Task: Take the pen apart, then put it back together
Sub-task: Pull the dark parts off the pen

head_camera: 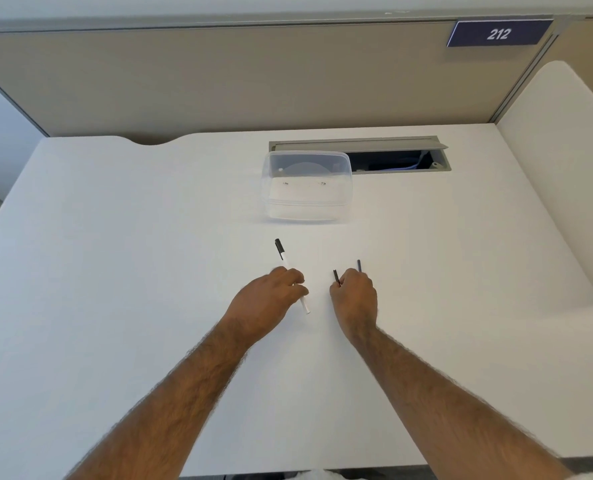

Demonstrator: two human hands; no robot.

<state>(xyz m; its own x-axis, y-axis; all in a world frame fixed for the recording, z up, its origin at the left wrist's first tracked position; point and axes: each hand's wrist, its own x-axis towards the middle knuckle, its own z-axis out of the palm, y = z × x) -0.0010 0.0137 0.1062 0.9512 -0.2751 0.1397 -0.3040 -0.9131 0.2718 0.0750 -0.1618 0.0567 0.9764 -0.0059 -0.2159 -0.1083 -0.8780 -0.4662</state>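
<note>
L hand [271, 299] grip closed round white pen barrel [303, 304], mid surface, black cap end toward far edge. R hand [354, 296] pinches thin dark refill [336, 277]; second dark rod [359, 265] by it, unclear if held. Parts light, stiff, slippery—hold barrel mid-length, refill near tip.

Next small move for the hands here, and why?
Probably bring the two hands together and line up parts. The left hand holds the white pen body, black cap end pointing away; the right hand holds thin dark pieces, apart from the body.
</note>
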